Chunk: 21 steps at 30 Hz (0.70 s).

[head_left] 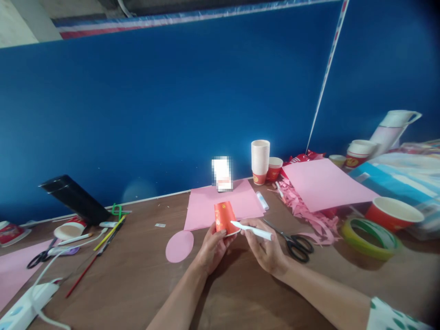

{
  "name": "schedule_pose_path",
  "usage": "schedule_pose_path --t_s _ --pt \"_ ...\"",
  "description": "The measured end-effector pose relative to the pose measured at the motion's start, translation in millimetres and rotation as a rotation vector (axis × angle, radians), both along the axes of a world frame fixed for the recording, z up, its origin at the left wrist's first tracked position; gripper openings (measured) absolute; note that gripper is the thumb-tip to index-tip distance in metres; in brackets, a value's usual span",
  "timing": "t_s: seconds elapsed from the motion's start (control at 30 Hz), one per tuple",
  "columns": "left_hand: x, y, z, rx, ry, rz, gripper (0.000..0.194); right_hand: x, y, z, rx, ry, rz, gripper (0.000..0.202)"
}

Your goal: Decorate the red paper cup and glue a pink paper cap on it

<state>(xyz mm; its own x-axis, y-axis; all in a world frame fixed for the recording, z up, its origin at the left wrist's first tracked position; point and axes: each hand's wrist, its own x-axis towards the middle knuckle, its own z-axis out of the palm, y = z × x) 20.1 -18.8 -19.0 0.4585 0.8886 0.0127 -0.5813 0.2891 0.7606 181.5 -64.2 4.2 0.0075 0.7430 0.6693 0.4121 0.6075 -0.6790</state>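
Observation:
My left hand [213, 250] is closed around a red paper cup [224, 215], held upside down with its white rim toward me. In my right hand [264, 247] is a white marker pen [256, 230], its tip touching or very close to the cup's side. Left of the cup lies a pink paper oval [179, 246]. Behind it are pink paper sheets [202, 206], with a glue stick [261, 200] at their right edge. Black-handled scissors [299, 247] rest just right of my right hand.
A stack of paper cups [260, 160] stands at the back. To the right are shredded pink paper [295, 197], green tape [371, 238] and a large red cup [393, 214]. On the left are a black tumbler [77, 199], pencils [109, 233] and a power strip [29, 305] with a cable.

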Motion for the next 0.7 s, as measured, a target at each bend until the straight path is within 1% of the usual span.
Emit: schedule_pose_path --t_s 0.13,0.3,0.53,0.7 --pt "1.1 -1.2 3.1 0.053 -0.011 -0.019 0.04 -0.7 -1.0 1.7 -0.01 0.003 -0.005 0.016" --pt "2.1 -2.2 4.2 0.059 0.02 -0.007 0.027 -1.0 -2.1 3.0 -0.003 -0.002 -0.011 0.015" --pt "1.6 -2.6 4.0 0.049 0.069 0.004 0.027 -0.7 -1.5 0.0 -0.002 -0.007 0.048 0.017" --pt "1.3 -3.1 5.8 0.058 0.091 0.004 0.025 -1.0 -1.2 0.2 0.03 -0.033 0.049 0.017"
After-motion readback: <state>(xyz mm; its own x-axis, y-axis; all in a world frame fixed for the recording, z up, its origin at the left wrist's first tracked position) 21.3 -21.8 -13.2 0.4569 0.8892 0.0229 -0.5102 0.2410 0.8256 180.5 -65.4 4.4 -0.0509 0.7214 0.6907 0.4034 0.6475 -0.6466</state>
